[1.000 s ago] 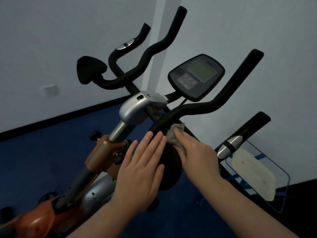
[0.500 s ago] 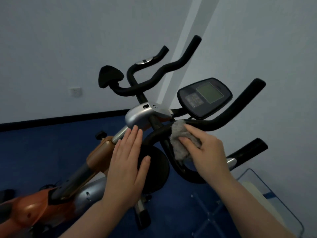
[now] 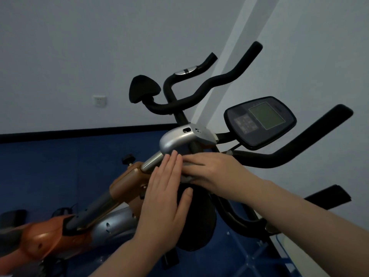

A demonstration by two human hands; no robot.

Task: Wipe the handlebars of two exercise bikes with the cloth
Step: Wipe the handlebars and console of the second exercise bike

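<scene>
An orange and silver exercise bike (image 3: 127, 184) fills the centre, with black foam handlebars (image 3: 279, 158) branching up and to the right. My right hand (image 3: 215, 170) presses a grey cloth (image 3: 186, 177) onto the bar near its middle joint; the hand covers most of the cloth. My left hand (image 3: 167, 196) lies flat, fingers together, on the black round elbow pad (image 3: 199, 222) just left of the right hand, fingertips touching it. A second black handlebar (image 3: 207, 84) rises behind, against the wall.
A dark console with a green screen (image 3: 261, 120) stands right of the silver stem cover (image 3: 179, 138). Pale walls meet in a corner behind. Blue floor (image 3: 60, 172) lies below, and a clear bin with blue edges (image 3: 283, 250) sits at lower right.
My right hand has slid the cloth left along the bar toward the stem, up to my left hand's fingertips. The view has tilted up and right.
</scene>
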